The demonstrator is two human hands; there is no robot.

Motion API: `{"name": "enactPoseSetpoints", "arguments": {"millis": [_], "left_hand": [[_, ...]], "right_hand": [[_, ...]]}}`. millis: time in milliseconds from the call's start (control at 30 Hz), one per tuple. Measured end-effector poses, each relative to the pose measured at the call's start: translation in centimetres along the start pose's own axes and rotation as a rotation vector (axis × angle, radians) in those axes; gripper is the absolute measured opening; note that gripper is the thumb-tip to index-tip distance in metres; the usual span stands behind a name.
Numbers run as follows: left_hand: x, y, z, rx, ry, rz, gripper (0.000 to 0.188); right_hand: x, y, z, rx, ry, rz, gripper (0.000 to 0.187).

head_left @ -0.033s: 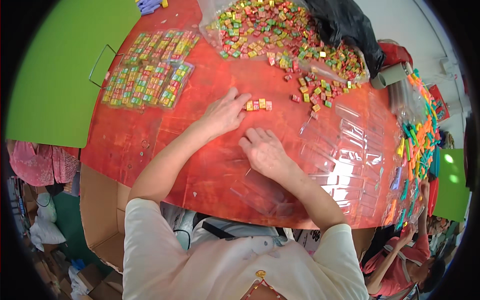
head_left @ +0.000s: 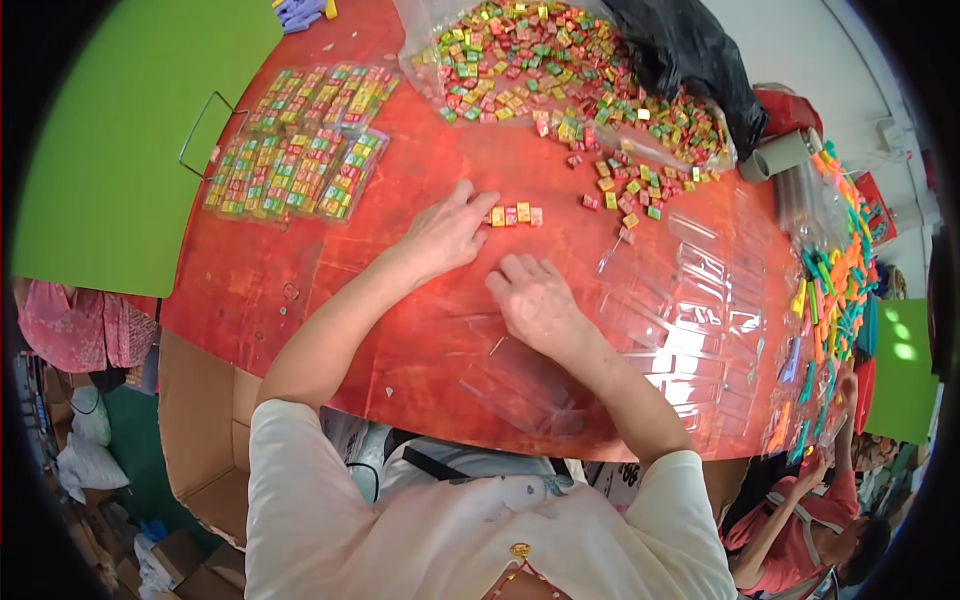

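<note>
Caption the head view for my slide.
Red table: left hand at a row of small cubes, right hand nearby.

Green panel [head_left: 130, 150], pink patterned cloth [head_left: 65, 325]

From where I stand, I can't read a single word or number, though if twelve is the far edge of the red table [head_left: 330, 260], pale printed marks show on the short row of little blocks [head_left: 517, 215] near the middle of the dial. Similar tiny marks sit on the blocks in the clear packs [head_left: 300, 165] at ten o'clock and on the loose heap [head_left: 570, 60] at one, all too small to make out. Below the near edge, at five, dark print crosses a pale package [head_left: 615, 480], partly hidden and illegible.
</note>
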State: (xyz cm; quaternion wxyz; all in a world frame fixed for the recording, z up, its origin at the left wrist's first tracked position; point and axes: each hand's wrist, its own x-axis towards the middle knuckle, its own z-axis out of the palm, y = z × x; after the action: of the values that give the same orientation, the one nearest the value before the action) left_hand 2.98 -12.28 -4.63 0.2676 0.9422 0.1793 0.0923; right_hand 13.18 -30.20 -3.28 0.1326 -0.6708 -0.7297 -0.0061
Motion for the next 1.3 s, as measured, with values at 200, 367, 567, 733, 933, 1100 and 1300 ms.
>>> {"name": "enactPoseSetpoints", "arguments": {"millis": [200,367,567,733,933,1100,1300], "left_hand": [[0.2,0.5,-0.9,0.064,-0.118,-0.101,0.059],[0.1,-0.5,-1.8,-0.036,-0.112,-0.122,0.06],[0.6,0.2,-1.3,0.038,-0.122,-0.096,0.061],[0.8,0.4,-1.5,0.092,-0.102,-0.088,0.063],[0.2,0.5,-1.1,0.072,-0.112,-0.098,0.062],[0.4,0.7,-1.1,0.092,-0.098,-0.102,0.062],[0.9,0.4,-1.0,0.098,-0.072,-0.093,0.061]], "right_hand": [[-0.6,4.3,-1.9,0.12,0.047,0.211,0.015],[0.5,9.5,-1.6,-0.229,0.25,0.347,0.014],[1.1,13.4,0.3,-0.362,0.162,0.434,0.007],[1.9,13.7,0.2,-0.372,0.146,0.466,0.011],[3.6,14.1,-0.5,-0.303,0.178,0.563,0.029],[6.0,15.5,0.6,-0.296,0.206,0.531,0.026],[5.1,16.2,0.8,-0.334,0.15,0.479,0.021]]}}
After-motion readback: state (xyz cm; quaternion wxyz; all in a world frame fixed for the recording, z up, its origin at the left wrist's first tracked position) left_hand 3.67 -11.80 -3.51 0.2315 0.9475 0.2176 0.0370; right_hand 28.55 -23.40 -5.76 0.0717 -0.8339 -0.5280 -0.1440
